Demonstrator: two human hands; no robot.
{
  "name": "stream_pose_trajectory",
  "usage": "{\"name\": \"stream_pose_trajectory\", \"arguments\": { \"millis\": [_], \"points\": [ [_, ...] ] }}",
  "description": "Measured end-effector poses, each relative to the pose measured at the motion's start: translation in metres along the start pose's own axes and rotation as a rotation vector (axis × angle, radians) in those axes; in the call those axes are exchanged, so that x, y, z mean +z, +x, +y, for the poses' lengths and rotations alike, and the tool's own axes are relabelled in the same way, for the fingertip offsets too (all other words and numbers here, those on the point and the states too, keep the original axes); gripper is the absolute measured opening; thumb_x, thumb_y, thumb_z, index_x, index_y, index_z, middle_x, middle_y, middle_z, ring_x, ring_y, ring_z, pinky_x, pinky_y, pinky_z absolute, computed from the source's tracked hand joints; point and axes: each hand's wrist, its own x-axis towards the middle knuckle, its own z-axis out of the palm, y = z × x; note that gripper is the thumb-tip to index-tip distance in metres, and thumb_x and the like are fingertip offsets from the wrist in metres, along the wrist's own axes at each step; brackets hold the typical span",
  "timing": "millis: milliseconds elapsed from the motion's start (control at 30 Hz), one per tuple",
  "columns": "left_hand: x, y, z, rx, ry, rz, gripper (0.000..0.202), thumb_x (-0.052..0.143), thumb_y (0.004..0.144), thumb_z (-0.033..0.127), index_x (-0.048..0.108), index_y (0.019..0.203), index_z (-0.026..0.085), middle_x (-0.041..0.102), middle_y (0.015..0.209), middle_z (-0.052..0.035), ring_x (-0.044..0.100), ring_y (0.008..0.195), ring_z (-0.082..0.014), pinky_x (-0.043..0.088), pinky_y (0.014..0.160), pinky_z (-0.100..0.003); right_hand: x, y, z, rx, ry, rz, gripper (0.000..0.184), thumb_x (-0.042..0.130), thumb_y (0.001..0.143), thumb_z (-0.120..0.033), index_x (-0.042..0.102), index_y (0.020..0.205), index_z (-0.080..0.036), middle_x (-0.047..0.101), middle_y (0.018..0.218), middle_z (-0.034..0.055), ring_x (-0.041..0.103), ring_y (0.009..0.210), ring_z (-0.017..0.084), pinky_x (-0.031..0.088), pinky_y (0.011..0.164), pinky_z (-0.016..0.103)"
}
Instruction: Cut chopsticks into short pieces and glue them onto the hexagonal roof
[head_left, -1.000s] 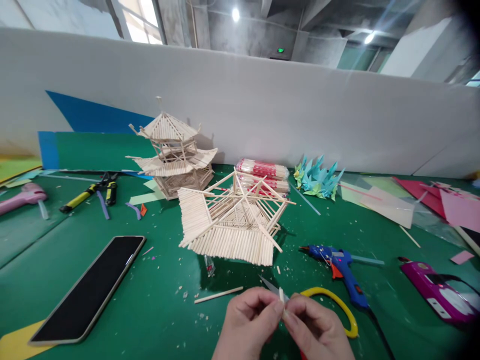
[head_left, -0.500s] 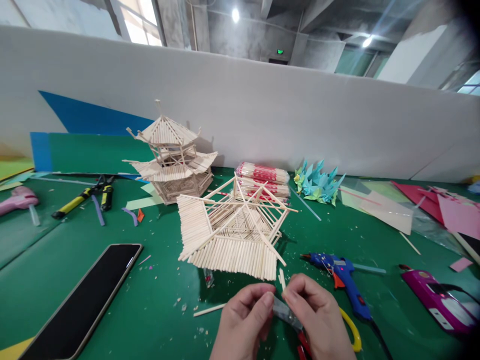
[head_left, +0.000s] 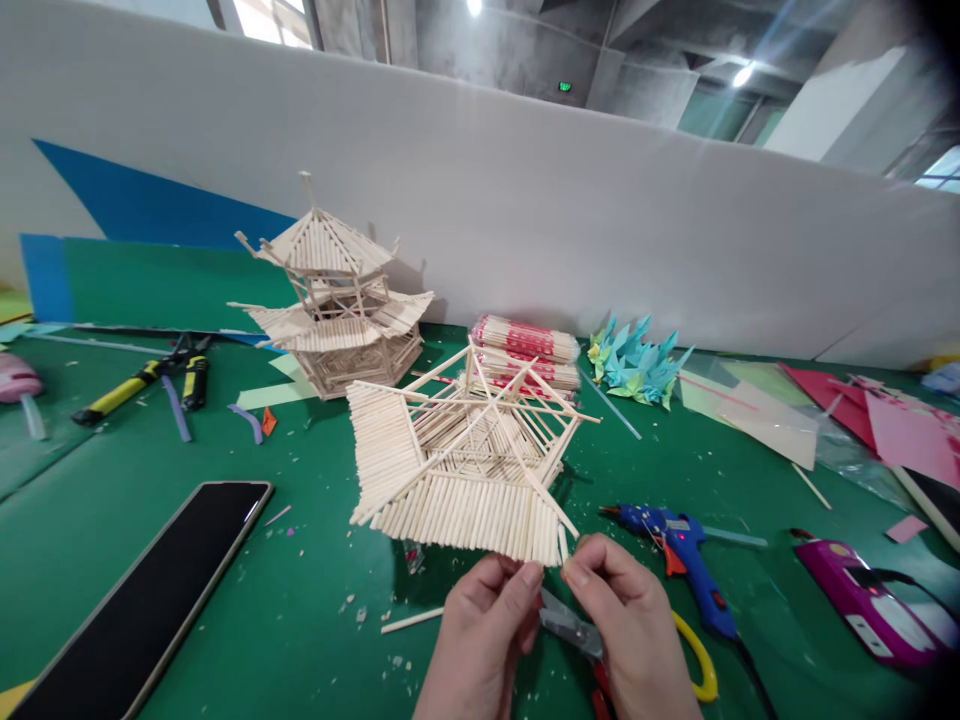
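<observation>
A half-covered roof of thin wooden sticks [head_left: 465, 515] stands in front of me, with open framing on its right and back. My right hand [head_left: 630, 615] is closed in a pinch on a short wooden stick [head_left: 563, 546], held upright against the roof's front right corner. Close beside it, my left hand [head_left: 487, 615] is also pinched, thumb and finger at the roof's lower edge. Whatever sits between its fingertips is hidden. Partly covered by my hands, a cutting tool with grey blades [head_left: 570, 628] and a red handle lies on the table.
A finished stick pagoda [head_left: 330, 330] stands behind left, near bundled sticks [head_left: 525, 340] and blue-green folded paper [head_left: 637, 360]. To the right lie a blue glue gun [head_left: 682, 550] and a magenta device [head_left: 862, 600]. At left are a phone [head_left: 165, 590] and yellow-black pliers [head_left: 142, 385].
Both hands have moved slightly up and forward to the roof's front edge. The short stick has come from just in front of the corner to against it. The view has shifted slightly.
</observation>
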Motion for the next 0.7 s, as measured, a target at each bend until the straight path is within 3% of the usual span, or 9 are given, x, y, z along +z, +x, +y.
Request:
{"name": "stream_pose_trajectory", "arguments": {
  "millis": [333, 700],
  "points": [
    [0.003, 0.001, 0.002, 0.014, -0.017, 0.02, 0.028, 0.079, 0.058, 0.029, 0.057, 0.053, 0.012, 0.054, 0.05, 0.0026, 0.04, 0.046, -0.005, 0.03, 0.046, -0.017, 0.0006, -0.0001, 0.0001, 0.016, 0.021, 0.031, 0.032, 0.061, 0.07, -0.041, 0.046, 0.054, -0.018, 0.035, 0.05, -0.0071, 0.028, 0.048, 0.008, 0.024, 0.045, 0.02],
    [0.0053, -0.0003, 0.0018, 0.01, 0.002, 0.035, 0.027, 0.078, 0.059, 0.029, 0.057, 0.054, 0.012, 0.055, 0.051, 0.0019, 0.041, 0.046, -0.0049, 0.031, 0.046, -0.016, -0.0016, 0.0044, -0.0037, -0.01, -0.084, -0.05, 0.032, 0.058, 0.071, -0.042, 0.045, 0.054, -0.018, 0.04, 0.051, -0.0046, 0.034, 0.049, 0.01, 0.03, 0.045, 0.022]
  ]
}}
